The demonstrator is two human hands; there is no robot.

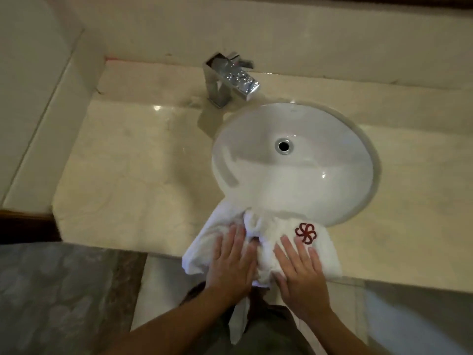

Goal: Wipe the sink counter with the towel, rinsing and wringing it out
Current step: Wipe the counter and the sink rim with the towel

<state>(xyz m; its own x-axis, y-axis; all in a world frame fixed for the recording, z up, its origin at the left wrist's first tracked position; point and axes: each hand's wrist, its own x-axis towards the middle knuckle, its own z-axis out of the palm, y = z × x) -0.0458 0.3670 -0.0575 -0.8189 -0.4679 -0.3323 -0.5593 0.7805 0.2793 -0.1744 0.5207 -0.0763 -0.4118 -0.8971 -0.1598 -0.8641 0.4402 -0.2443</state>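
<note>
Here, from the head camera: a white towel [258,242] bunched on the front strip of a beige stone counter [128,180], just below the near rim of an oval white sink [294,160]. Upper edge of the cloth touching or slightly overlapping that rim; a loose tail hanging down over the counter's front edge between the two forearms. Red flower-shaped logo [305,233] stitched on the towel's right part, just above the right hand's fingertips.

Left hand [231,262] laid flat on the left half of the towel, fingers straight and slightly spread, pressing down, nothing clasped. Right hand [298,270] likewise flat on the right half, fingers extended toward the logo, palm on the cloth, no curl around it. Hands side by side, close but apart, with a raised ridge of folded cloth between them.

Farther back: a square chrome tap [231,78] standing on the counter behind the basin, spout angled toward the bowl. Round metal drain [283,146] open in the middle of the basin. Pale wall tiles [30,73] at left, meeting the counter at a raised ledge. Grey patterned floor [64,298] at lower left, beside the counter's front panel.
</note>
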